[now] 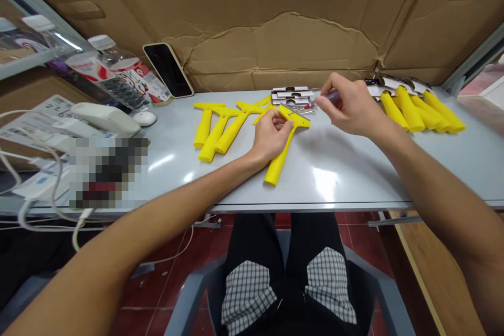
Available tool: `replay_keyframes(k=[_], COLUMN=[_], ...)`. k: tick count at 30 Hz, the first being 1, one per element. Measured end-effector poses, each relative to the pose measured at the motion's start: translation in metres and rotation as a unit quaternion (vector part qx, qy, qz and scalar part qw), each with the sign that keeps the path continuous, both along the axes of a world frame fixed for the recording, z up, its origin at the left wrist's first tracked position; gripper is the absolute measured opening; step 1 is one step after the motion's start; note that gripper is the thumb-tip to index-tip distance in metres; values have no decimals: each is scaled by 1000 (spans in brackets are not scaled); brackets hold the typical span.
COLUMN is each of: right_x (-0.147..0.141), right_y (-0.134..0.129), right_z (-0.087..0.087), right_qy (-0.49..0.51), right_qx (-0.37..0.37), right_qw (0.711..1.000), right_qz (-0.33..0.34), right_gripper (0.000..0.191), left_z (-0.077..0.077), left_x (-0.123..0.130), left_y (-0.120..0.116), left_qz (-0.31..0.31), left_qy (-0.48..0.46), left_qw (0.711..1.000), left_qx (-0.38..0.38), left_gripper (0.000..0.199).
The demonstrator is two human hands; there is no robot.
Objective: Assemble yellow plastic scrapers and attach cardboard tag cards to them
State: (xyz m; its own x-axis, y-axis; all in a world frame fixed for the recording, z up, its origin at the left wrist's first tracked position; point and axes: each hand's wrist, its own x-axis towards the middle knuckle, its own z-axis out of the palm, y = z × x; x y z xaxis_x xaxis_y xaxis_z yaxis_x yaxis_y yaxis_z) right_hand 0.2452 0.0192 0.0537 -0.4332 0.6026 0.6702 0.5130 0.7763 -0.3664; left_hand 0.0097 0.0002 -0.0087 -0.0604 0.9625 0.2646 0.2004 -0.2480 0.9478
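My left hand [271,136] grips a yellow scraper [279,164] by its neck, just under the wide head. The scraper's handle slants down toward the table's front edge. In my right hand [352,107] is a screwdriver [334,96] with a see-through purplish handle. Its thin shaft points left, and the tip meets or almost meets the scraper's head; exact contact is too small to tell. Left of my left hand lie several more yellow scrapers [232,132]. Behind the held one sit stacked blade packs [291,95] with white and dark labels.
On the right lie several yellow scrapers [413,111] with black-and-white labelled heads. A phone [168,70] leans on the cardboard [315,47] at the back. Plastic bottles [134,71], a white mouse [144,118] and cables [59,178] crowd the left of the grey table [236,189].
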Motion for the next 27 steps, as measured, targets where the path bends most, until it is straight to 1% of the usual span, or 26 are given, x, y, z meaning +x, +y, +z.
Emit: replay_keyframes(k=[2, 5, 9, 13, 17, 19, 22, 27], right_x=[0, -1, 1, 2, 2, 2, 3, 3], right_y=[-1, -4, 0, 2, 0, 1, 0, -1], right_z=[2, 4, 2, 1, 2, 3, 3, 5], right_qy=[-7, -16, -14, -9, -7, -10, -11, -15], right_qx=[-2, -17, -17, 2, 8, 8, -3, -29], right_qw=[1000, 1000, 1000, 1000, 1000, 1000, 1000, 999], right_qz=[-9, -3, -5, -22, -7, -10, -17, -10], right_gripper=[19, 19, 16, 23, 26, 27, 25, 23], left_z=[1, 2, 2, 1, 2, 2, 1, 0], left_x=[0, -1, -1, -1, 0, 0, -1, -3], left_y=[-1, -1, -1, -1, -1, 0, 0, 1], left_qz=[-4, -7, -9, -11, -11, -8, -5, -11], left_qy=[-1, 0, -3, -5, -4, -3, 3, 11], left_qw=[1000, 1000, 1000, 1000, 1000, 1000, 1000, 1000], left_qx=[-2, -4, -7, -8, -13, -13, -11, -9], left_gripper=[13, 11, 10, 10, 10, 9, 8, 8])
